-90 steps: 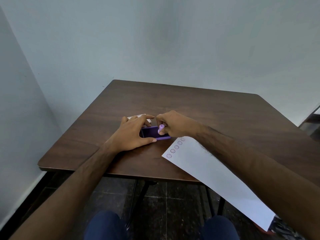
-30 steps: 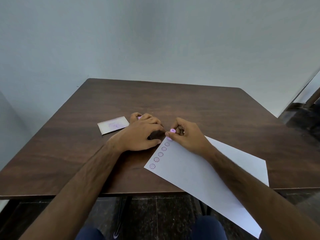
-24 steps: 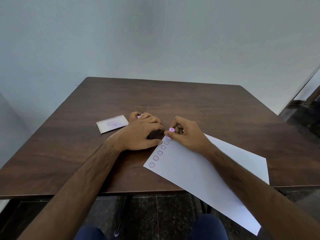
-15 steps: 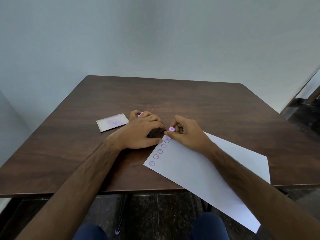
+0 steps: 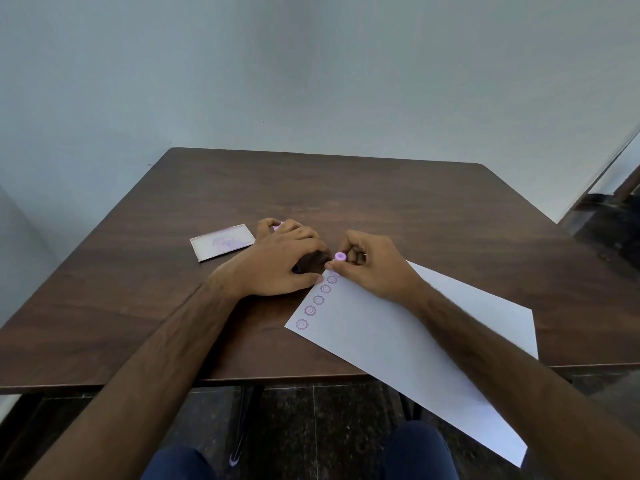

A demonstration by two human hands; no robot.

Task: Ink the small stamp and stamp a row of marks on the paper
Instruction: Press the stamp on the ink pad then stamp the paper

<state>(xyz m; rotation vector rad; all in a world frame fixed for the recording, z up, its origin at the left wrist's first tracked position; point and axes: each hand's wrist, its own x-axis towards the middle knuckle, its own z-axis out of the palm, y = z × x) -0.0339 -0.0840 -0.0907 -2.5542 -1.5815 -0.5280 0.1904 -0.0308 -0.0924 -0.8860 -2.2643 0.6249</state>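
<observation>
My right hand (image 5: pixel 372 268) pinches a small purple stamp (image 5: pixel 339 257) and holds it upright on the far left corner of the white paper (image 5: pixel 408 344). Several round purple marks (image 5: pixel 318 300) run in a row along the paper's left edge, ending just in front of the stamp. My left hand (image 5: pixel 277 265) lies over the ink pad, which is almost wholly hidden; only a sliver of purple (image 5: pixel 278 226) shows by the fingertips. The paper lies at an angle and overhangs the table's near edge.
A shallow white lid (image 5: pixel 223 242) smeared with purple ink lies on the brown table (image 5: pixel 415 209) left of my left hand. Walls close in behind and to the left. My knees and a dark floor show below the table edge.
Three seconds ago my right hand held the stamp on the ink pad. It has since carried it to the paper. Over the last second both hands stay nearly still.
</observation>
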